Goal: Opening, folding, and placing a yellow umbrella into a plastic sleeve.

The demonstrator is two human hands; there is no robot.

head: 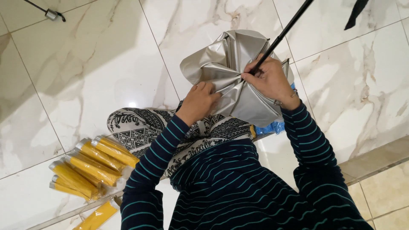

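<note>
A folded umbrella canopy of silver fabric (223, 64) rests on my lap, its black shaft (283, 34) running up to the right out of view. My left hand (199, 101) pinches a fold of the silver fabric near the middle. My right hand (269, 80) grips the black shaft where it meets the canopy, fingers wrapped around it. Both sleeves are dark blue with teal stripes. Under the canopy a bit of blue material (272, 127) shows.
A pile of several yellow wrapped folded umbrellas (91, 164) lies on the white marble floor (85, 76) at my left. One more yellow one (99, 216) lies near the bottom edge. A small metal-tipped rod (50, 14) sits at the top left. Beige tiles (383, 191) begin at the lower right.
</note>
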